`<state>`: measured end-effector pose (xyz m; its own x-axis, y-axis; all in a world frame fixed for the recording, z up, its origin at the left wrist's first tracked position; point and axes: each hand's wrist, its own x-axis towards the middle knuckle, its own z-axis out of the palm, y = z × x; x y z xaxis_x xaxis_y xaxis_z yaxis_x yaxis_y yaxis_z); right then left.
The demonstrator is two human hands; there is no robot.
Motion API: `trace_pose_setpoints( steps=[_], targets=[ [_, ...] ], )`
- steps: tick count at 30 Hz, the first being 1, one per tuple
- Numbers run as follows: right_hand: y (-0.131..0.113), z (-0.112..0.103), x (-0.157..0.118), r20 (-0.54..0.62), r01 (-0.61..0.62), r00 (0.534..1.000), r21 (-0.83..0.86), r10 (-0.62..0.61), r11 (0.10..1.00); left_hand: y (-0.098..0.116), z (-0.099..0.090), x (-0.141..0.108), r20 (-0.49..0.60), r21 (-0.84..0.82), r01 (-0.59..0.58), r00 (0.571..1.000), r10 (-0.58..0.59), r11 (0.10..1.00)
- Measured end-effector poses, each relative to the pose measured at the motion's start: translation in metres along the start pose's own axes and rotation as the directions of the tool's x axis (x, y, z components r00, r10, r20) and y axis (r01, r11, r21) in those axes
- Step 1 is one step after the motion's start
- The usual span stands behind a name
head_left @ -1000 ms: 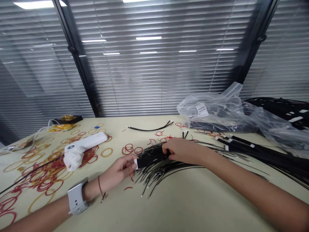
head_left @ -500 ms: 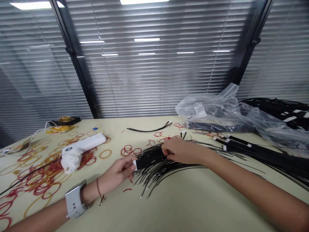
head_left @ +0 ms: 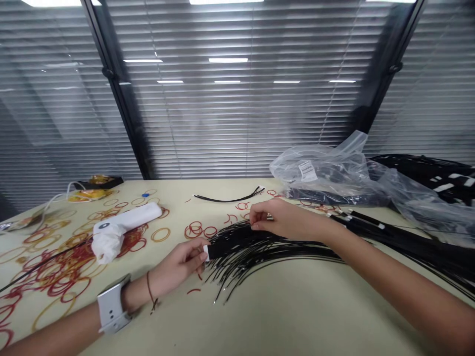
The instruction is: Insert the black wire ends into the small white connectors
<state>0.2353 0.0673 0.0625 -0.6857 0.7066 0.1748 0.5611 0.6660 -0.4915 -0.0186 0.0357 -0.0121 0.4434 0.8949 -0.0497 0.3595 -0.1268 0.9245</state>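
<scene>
A bundle of thin black cables fans out across the middle of the table. My left hand pinches the white end of a flat black piece at the bundle's left side. Just above the bundle, my right hand is closed, thumb against curled fingers; whatever it may hold is too small to make out. A short black cable lies apart behind the bundle.
Red and yellow rubber bands lie scattered at the left around a white device. Clear plastic bags and more black cables lie at the right. Blinds stand behind the table.
My right hand has lifted a little off the black bundle. My left hand keeps its pinch on the white end. The view has shifted slightly.
</scene>
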Motion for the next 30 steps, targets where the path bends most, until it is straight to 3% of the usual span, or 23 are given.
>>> trace_pose_setpoints(
  steps=[3, 7, 11, 13, 17, 30],
  targets=[
    [-0.02, 0.006, -0.001, 0.001, 0.064, 0.998, 0.11, -0.065, 0.992, 0.002, 0.0, 0.0, 0.006, 0.002, -0.005, 1.0, 0.005, 1.0],
    [-0.031, 0.012, -0.001, 0.143, 0.102, 0.98, 0.226, -0.137, 0.969, 0.003, 0.0, 0.0, 0.029, 0.021, -0.028, 0.999, 0.027, 0.999],
    [-0.01, 0.015, 0.002, 0.047, 0.052, 0.998, -0.125, -0.047, 0.991, -0.002, -0.001, 0.0, 0.005, 0.036, -0.021, 1.0, 0.021, 0.999],
    [0.003, 0.017, 0.003, 0.075, -0.019, 0.996, -0.262, 0.041, 0.965, -0.004, -0.001, -0.001, -0.002, 0.035, -0.017, 1.0, 0.017, 0.999],
    [0.015, 0.02, 0.006, 0.166, -0.035, 0.983, -0.273, 0.083, 0.962, -0.003, -0.001, -0.001, 0.009, 0.036, -0.032, 0.999, 0.032, 0.999],
    [0.012, 0.02, 0.008, 0.191, 0.056, 0.982, -0.313, 0.005, 0.948, 0.001, -0.001, -0.001, -0.014, 0.077, -0.004, 1.0, 0.005, 0.997]
  ],
)
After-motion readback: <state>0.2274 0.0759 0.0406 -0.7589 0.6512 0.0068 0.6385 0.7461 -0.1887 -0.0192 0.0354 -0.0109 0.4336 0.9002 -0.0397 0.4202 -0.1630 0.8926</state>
